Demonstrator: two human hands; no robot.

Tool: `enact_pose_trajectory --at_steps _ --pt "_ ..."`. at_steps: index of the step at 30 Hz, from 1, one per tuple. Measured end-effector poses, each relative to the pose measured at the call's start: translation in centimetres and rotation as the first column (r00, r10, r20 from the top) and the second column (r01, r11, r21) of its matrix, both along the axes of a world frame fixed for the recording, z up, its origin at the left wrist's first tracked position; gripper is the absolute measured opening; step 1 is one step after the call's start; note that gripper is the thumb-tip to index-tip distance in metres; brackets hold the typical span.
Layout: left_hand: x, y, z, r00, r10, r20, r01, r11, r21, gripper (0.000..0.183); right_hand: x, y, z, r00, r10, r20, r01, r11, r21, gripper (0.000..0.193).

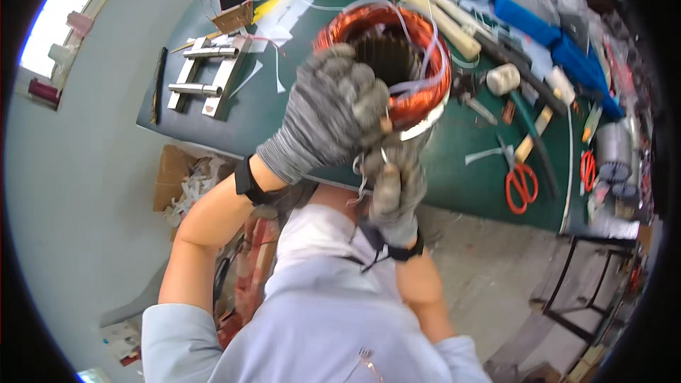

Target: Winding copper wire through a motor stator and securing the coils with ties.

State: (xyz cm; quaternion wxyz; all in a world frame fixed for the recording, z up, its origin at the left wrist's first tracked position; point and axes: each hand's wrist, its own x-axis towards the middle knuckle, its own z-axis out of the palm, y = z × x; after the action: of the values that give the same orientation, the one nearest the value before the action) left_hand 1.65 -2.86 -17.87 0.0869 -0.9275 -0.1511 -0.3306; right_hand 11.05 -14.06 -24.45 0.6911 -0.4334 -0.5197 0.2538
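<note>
- The left hand (333,117), in a grey knit glove, lies over the near rim of the copper-wound stator (397,64), its fingers curled on the coil
- The right hand (394,188), gloved too, sits just below, fingers pinched narrow on thin white leads (369,167)
- The stator stands at the near edge of the green counter (213,110)
- Red-handled scissors (521,183) lie well apart to the right
</note>
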Motion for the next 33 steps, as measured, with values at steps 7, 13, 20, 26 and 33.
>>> enact_pose_trajectory --at_steps 7,13,20,26,33 --pt "0.2 -0.3 1.5 0.999 -0.027 -0.044 0.017 0.976 -0.216 0.026 2.6 -0.4 0.6 0.915 0.205 -0.348 -0.265 0.955 -0.133 0.014" --pt "0.6 -0.3 1.2 0.999 0.011 0.037 -0.001 0.965 -0.262 0.020 -1.1 -3.7 -4.8 0.732 -0.198 -0.652 -0.179 0.867 -0.465 0.034" --pt "-0.1 -0.8 1.4 0.997 -0.025 0.071 0.041 0.973 -0.228 0.015 6.5 -20.1 -11.2 0.268 -0.893 -0.361 0.178 0.415 -0.892 0.017" --pt "0.4 -0.5 1.1 0.992 -0.061 0.109 0.078 0.984 -0.161 0.015 8.1 -20.8 -9.5 0.358 -0.269 0.894 0.809 0.567 -0.153 0.027" --pt "1.0 -0.4 0.8 0.989 -0.076 0.124 0.098 0.979 -0.180 0.015 8.8 -2.2 1.2 0.920 -0.233 0.317 0.278 0.955 -0.105 0.030"
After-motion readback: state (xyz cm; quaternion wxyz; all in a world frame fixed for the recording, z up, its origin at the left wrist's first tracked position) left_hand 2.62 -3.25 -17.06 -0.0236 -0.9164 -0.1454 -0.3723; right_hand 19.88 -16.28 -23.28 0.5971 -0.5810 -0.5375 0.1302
